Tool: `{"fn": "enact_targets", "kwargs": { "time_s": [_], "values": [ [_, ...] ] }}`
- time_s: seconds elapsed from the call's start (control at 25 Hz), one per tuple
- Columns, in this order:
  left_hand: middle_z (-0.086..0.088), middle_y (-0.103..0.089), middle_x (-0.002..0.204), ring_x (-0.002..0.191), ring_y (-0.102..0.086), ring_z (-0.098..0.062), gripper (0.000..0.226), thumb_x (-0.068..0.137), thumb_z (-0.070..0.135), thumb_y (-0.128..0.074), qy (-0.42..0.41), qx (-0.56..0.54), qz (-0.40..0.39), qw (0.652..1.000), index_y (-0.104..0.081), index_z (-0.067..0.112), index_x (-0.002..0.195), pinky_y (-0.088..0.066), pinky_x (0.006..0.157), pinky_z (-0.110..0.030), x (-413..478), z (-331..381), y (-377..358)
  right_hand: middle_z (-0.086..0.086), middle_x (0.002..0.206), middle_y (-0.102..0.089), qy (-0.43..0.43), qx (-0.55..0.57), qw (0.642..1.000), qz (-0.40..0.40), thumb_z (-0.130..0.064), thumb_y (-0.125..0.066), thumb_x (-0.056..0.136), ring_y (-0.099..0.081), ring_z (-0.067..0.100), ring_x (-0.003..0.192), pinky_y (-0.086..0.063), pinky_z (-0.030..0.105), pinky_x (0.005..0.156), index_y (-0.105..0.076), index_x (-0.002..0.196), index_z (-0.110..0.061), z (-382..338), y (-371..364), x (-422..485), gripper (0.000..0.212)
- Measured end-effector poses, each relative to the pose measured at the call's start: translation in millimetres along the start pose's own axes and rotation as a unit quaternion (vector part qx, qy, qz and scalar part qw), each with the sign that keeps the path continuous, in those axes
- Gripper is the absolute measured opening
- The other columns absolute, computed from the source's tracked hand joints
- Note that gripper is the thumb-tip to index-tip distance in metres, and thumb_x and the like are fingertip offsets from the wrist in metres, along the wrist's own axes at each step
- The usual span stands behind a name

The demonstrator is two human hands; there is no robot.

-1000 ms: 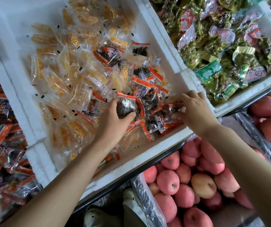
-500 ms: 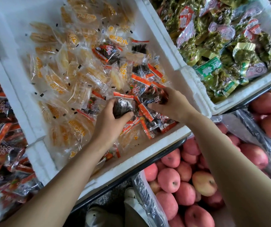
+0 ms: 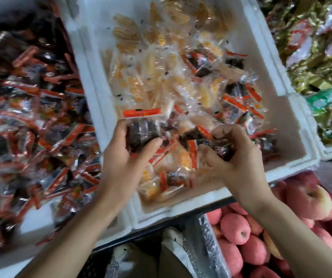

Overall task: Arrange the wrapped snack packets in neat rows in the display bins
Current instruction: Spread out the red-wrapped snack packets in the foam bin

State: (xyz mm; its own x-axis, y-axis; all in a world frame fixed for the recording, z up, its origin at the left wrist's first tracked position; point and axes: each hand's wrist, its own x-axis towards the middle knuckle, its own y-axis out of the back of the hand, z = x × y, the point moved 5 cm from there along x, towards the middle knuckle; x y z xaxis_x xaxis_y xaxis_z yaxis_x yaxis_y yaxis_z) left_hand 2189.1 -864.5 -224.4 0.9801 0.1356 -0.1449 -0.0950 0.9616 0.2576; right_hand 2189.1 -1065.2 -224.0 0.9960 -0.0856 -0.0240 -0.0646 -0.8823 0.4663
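A white foam bin [image 3: 293,157] in the middle holds clear yellow snack packets [image 3: 141,81] mixed with dark packets with red-orange strips [image 3: 235,105]. My left hand [image 3: 121,163] grips a dark packet [image 3: 143,133] with a red-orange strip, lifted over the bin's near left part. My right hand [image 3: 239,157] holds a bunch of dark packets [image 3: 211,143] just to the right of it, above the bin's near side. The view is blurred by motion.
A bin on the left [image 3: 34,223] is heaped with dark red-striped packets [image 3: 30,117]. At the right, another bin holds green and gold packets [image 3: 321,63]. Pink apples [image 3: 239,231] lie below the shelf edge. Shoes [image 3: 173,237] show at the bottom.
Both hands have lifted with their packets. The view has swung left, bringing the left bin further in. My right hand has gathered more dark packets and drawn nearer my left hand.
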Motion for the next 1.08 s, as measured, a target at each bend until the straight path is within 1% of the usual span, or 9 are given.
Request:
{"fn": "enact_targets", "kwargs": {
  "time_s": [0.08, 0.16, 0.24, 0.4, 0.48, 0.56, 0.72, 0.88, 1.08],
  "values": [
    [0.021, -0.069, 0.094, 0.09, -0.063, 0.004, 0.037, 0.074, 0.035, -0.07, 0.01, 0.023, 0.057, 0.998, -0.057, 0.028, 0.108, -0.045, 0.077, -0.01, -2.4, -15.7, 51.3, -0.022, 0.078, -0.056, 0.026, -0.001, 0.999, -0.043, -0.017, -0.075, 0.076, -0.055, -0.013, 0.077, -0.039, 0.004, 0.067, -0.049, 0.088, -0.034, -27.5, -46.8, 7.3, 0.033],
    [0.015, -0.069, 0.099, 0.09, -0.063, 0.002, 0.047, 0.071, 0.038, -0.068, 0.028, 0.069, 0.102, 0.992, -0.06, 0.021, 0.114, -0.046, 0.083, -0.019, -4.7, -30.8, 97.4, -0.025, 0.079, -0.057, 0.032, -0.01, 0.996, -0.087, -0.025, -0.076, 0.076, -0.059, -0.007, 0.082, -0.046, 0.015, 0.071, -0.047, 0.088, -0.037, -51.8, -98.4, 15.3, 0.033],
    [0.013, -0.067, 0.094, 0.077, -0.061, 0.003, 0.044, 0.076, 0.033, -0.071, 0.051, 0.103, 0.13, 0.985, -0.06, 0.018, 0.116, -0.047, 0.077, -0.024, -4.1, -44.3, 137.4, -0.022, 0.079, -0.057, 0.057, -0.001, 0.991, -0.121, -0.03, -0.075, 0.077, -0.061, 0.003, 0.084, -0.049, 0.026, 0.075, -0.05, 0.093, -0.029, -78.2, -145.9, 21.0, 0.029],
    [0.007, -0.063, 0.099, 0.088, -0.058, -0.007, 0.037, 0.084, 0.017, -0.07, 0.055, 0.156, 0.174, 0.971, -0.053, 0.007, 0.116, -0.041, 0.074, -0.012, 12.7, -61.4, 192.4, -0.016, 0.087, -0.055, 0.109, 0.005, 0.977, -0.186, -0.025, -0.069, 0.084, -0.054, -0.008, 0.077, -0.039, 0.004, 0.066, -0.048, 0.106, -0.018, -123.7, -216.0, 34.0, 0.031],
    [-0.004, -0.063, 0.111, 0.101, -0.059, -0.017, 0.046, 0.086, 0.016, -0.068, 0.076, 0.204, 0.166, 0.962, -0.048, 0.006, 0.126, -0.037, 0.074, -0.012, 21.9, -72.2, 205.0, 0.001, 0.114, -0.05, 0.111, -0.056, 0.963, -0.24, -0.02, -0.065, 0.088, -0.051, 0.006, 0.103, -0.037, 0.008, 0.084, -0.04, 0.122, -0.01, -127.6, -246.4, 40.7, 0.043],
    [-0.012, -0.059, 0.126, 0.112, -0.057, -0.026, 0.05, 0.09, 0.016, -0.065, 0.102, 0.252, 0.142, 0.952, -0.043, 0.007, 0.133, -0.036, 0.079, -0.014, 27.6, -81.3, 206.4, 0.011, 0.128, -0.038, 0.128, -0.168, 0.943, -0.258, -0.012, -0.063, 0.089, -0.045, 0.024, 0.116, -0.038, 0.027, 0.099, -0.035, 0.13, -0.008, -123.2, -262.3, 45.4, 0.05],
    [-0.017, -0.036, 0.136, 0.124, -0.042, -0.033, 0.055, 0.091, 0.022, -0.062, 0.095, 0.338, 0.105, 0.93, -0.04, 0.004, 0.137, -0.035, 0.106, -0.036, 34.4, -85.4, 207.7, 0.009, 0.126, -0.042, 0.204, -0.293, 0.908, -0.217, -0.015, -0.056, 0.092, -0.048, 0.027, 0.114, -0.046, 0.036, 0.087, -0.047, 0.127, -0.013, -115.1, -258.9, 48.9, 0.036],
    [-0.02, -0.045, 0.122, 0.115, -0.04, -0.034, 0.046, 0.084, 0.013, -0.067, -0.048, 0.482, 0.137, 0.864, -0.051, 0.003, 0.127, -0.036, 0.1, -0.045, 23.4, -61.1, 194.0, 0.007, 0.122, -0.056, 0.27, -0.267, 0.893, -0.242, -0.014, -0.051, 0.095, -0.054, 0.025, 0.112, -0.047, 0.034, 0.089, -0.056, 0.123, -0.013, -103.9, -234.6, 37.5, 0.028],
    [-0.014, -0.053, 0.104, 0.095, -0.049, -0.026, 0.03, 0.079, 0.01, -0.065, -0.216, 0.454, 0.042, 0.863, -0.062, 0.008, 0.109, -0.046, 0.081, -0.04, -2.1, -25.6, 106.0, 0.004, 0.109, -0.061, 0.244, -0.239, 0.928, -0.148, -0.016, -0.051, 0.094, -0.06, 0.015, 0.086, -0.047, 0.026, 0.072, -0.05, 0.118, -0.015, -46.9, -122.8, 7.6, 0.024]
  ]
}}
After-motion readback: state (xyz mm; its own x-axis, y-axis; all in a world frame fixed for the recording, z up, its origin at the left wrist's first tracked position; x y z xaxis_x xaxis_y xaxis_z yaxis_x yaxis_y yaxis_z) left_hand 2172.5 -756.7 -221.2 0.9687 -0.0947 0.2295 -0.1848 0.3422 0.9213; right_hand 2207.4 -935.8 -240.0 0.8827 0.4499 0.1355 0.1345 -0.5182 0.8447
